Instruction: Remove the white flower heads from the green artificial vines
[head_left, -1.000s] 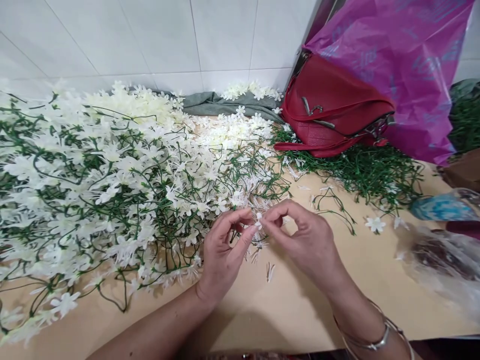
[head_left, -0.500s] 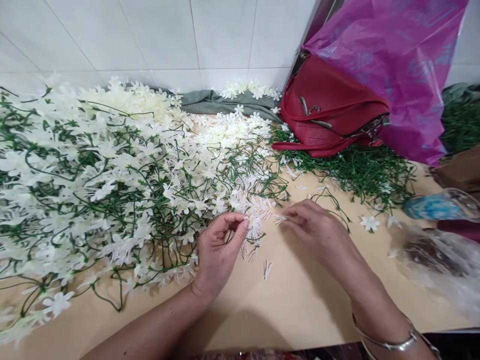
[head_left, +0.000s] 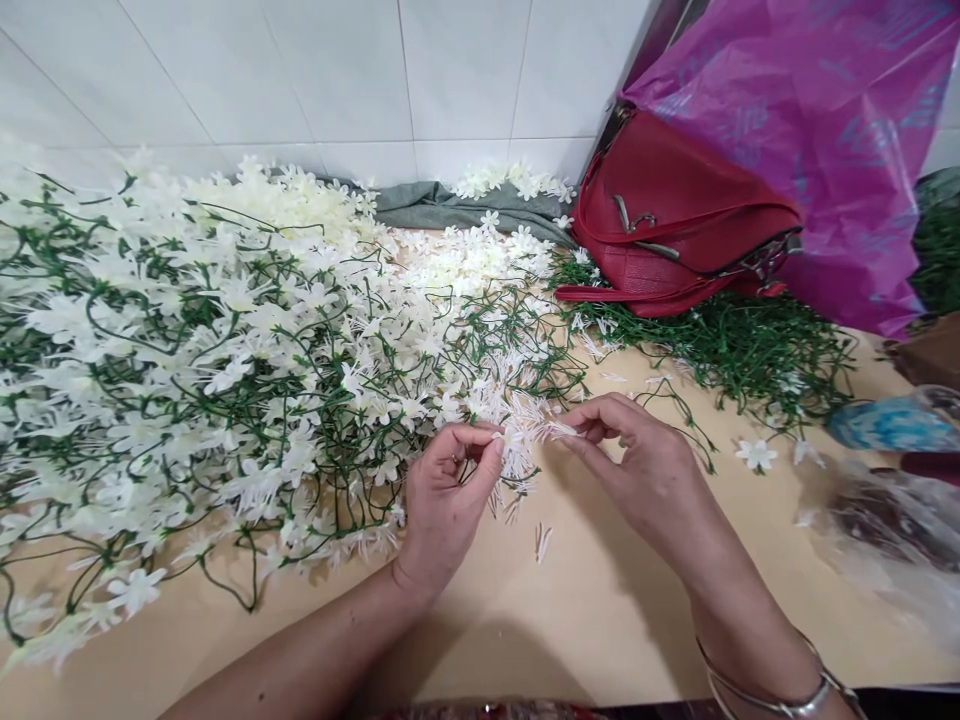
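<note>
Thumb and forefinger of my left hand [head_left: 454, 495] are pinched on a small white piece, apparently an artificial flower part, at the edge of the loose white stamens [head_left: 521, 440]. Facing it, my right hand [head_left: 637, 465] pinches a thin white stamen piece [head_left: 559, 430] between thumb and fingers. A short gap lies between the two hands. Below them a separate pair of white stamens [head_left: 543, 543] lies on the tan tabletop [head_left: 585, 620]. To the left spreads a big heap of white artificial flowers [head_left: 292, 330] on green stems.
Loose white petals [head_left: 480, 260] lie toward the tiled wall [head_left: 465, 70]. A red handbag [head_left: 675, 210] rests on green stems [head_left: 750, 350], with a purple plastic bag [head_left: 825, 150] behind it. On the right are a single white flower [head_left: 756, 455] and a clear plastic bag [head_left: 885, 530].
My right hand has moved slightly left, bringing the stamen piece closer to my left hand. The whole view has shifted a little, so the surroundings appear further right.
</note>
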